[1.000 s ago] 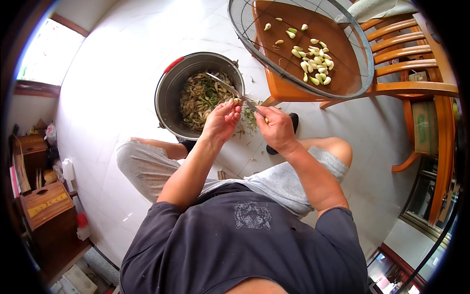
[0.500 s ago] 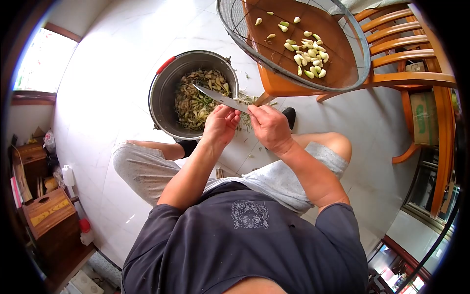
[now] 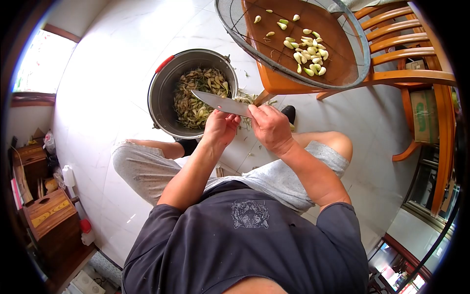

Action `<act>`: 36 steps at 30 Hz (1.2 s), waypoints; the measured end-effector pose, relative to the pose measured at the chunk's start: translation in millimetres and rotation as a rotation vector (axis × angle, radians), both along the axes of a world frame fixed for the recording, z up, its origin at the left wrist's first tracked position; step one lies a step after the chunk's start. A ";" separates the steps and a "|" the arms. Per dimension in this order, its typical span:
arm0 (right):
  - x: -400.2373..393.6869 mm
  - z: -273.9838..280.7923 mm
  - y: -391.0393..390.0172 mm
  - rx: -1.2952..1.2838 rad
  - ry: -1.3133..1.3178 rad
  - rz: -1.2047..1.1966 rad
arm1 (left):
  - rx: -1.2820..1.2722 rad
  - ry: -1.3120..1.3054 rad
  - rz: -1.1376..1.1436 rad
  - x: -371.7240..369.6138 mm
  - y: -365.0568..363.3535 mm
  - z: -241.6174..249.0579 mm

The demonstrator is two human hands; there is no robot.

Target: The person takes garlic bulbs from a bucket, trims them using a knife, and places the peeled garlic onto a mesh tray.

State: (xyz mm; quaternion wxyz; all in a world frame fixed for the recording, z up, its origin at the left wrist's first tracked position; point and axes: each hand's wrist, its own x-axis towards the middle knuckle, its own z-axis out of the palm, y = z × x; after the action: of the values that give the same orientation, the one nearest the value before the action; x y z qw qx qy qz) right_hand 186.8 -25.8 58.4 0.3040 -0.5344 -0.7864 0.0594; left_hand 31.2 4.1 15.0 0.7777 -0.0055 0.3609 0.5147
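Observation:
My right hand (image 3: pixel 270 128) is closed round the handle end of a knife (image 3: pixel 223 103), whose broad blade points left over the bucket. Under the blade, my left hand (image 3: pixel 222 128) has its fingers curled and pressed together; whatever they hold is hidden by the blade. A metal bucket (image 3: pixel 161 110) with a red handle grip stands beyond my hands. Inside it lies a heap of unpeeled garlic-like bulbs (image 3: pixel 198 93) with stems. Peeled white cloves (image 3: pixel 313 51) lie in a round mesh sieve (image 3: pixel 364 49) at the upper right.
The sieve rests on an orange wooden chair (image 3: pixel 274 81). Stem scraps (image 3: pixel 254 99) lie on the tiled floor by the bucket. A wooden cabinet (image 3: pixel 51 213) is at the far left. My bent knees are either side of my hands.
The knife blade has turned, so more of its flat side shows, and its tip has shifted slightly left. Both hands have stayed in nearly the same place.

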 end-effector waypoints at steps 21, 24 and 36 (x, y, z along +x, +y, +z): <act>29.4 -6.8 -1.2 -0.483 0.212 -0.245 | 0.176 -0.167 -0.264 -15.1 11.4 -5.2; 26.7 -10.2 2.3 -0.457 0.259 -0.220 | 0.145 -0.075 -0.220 -15.3 15.3 -2.3; 24.8 0.6 2.8 -0.437 0.389 -0.193 | 0.266 0.241 -0.229 -54.8 36.8 -15.4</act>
State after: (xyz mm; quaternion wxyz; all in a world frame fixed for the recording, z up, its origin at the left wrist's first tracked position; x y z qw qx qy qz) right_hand 211.6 -23.0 59.0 0.3307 -0.6380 -0.6277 0.2992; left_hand -23.6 40.9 -0.5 0.7761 0.2000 0.3786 0.4631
